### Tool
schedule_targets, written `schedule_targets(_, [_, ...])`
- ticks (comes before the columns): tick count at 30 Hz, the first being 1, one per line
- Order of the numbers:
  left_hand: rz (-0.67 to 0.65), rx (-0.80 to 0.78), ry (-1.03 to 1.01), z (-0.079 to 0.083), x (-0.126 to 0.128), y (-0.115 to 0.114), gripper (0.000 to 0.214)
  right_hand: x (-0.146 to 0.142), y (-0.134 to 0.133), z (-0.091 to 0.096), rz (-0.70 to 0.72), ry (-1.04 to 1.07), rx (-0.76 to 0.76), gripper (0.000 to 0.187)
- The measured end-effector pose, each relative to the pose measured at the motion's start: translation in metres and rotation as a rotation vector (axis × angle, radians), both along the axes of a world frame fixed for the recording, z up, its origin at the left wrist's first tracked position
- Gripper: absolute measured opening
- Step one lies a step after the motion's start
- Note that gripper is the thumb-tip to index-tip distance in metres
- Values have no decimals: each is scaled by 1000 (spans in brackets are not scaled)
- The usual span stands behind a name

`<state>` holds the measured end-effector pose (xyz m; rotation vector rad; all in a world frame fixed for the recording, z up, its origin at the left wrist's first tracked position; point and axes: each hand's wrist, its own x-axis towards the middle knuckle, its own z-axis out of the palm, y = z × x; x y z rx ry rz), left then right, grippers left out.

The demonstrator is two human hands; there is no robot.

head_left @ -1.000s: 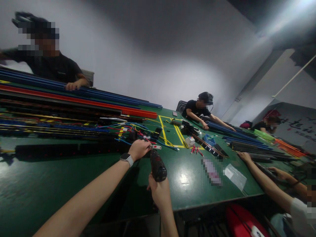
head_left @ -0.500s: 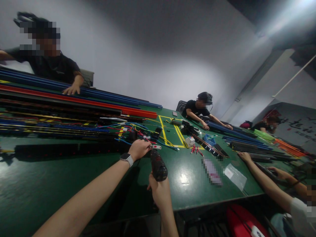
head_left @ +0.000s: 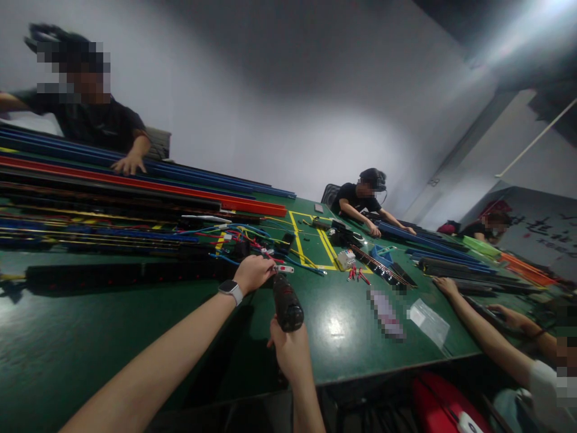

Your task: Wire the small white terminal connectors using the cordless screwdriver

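Observation:
My right hand (head_left: pixel 288 349) is wrapped round the handle of a dark power drill (head_left: pixel 288 304), whose nose points away from me, toward my left fingertips. My left hand (head_left: pixel 255 273), with a pale-strapped watch (head_left: pixel 231 290) on the wrist, has its fingers bent and closed just left of the drill's nose. What they grip is hidden. A small white piece with a red mark (head_left: pixel 285 269) shows right beyond those fingertips. Left of that hand, a long black bar (head_left: pixel 130 279) lies on the green table (head_left: pixel 333 349). Coloured wires (head_left: pixel 252 231) tangle just behind.
Blue and orange-red rails (head_left: pixel 252 202) fill the far left. To the right are a white block (head_left: pixel 346 259), red-handled bits (head_left: pixel 357 275), a copper-coloured strip (head_left: pixel 378 264) and a clear bag (head_left: pixel 428 322). Co-workers sit opposite; another person's hand (head_left: pixel 446 287) rests at the right.
The drill's body has shifted very slightly left along with my right hand. My left hand stays in the same place, fingers still closed. The co-worker opposite moves an arm slightly left.

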<state>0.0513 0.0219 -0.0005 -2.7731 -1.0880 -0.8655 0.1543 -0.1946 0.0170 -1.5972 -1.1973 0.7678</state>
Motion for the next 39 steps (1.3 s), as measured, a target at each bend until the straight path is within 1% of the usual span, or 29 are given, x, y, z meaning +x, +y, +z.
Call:
schedule_targets(5, [-2,28,8,-3,0,2,22,-1,-2,3,-16,-20,20,21])
schedule_targets(15, [1,-1,9,0,1,1,22,2,-1,-1,-1,-18,12,21])
schedule_targets(25, [-9,21,0,-2,0,2,23,0,-2,3,-4,-23,5,21])
schedule_targets(33, [6,35,15,0,0,0,25,1,-1,-2,-12,5,6,21])
schedule_targets(39, [10,49,20,0,0,0,25,-3,-2,4,-16,14,23,19])
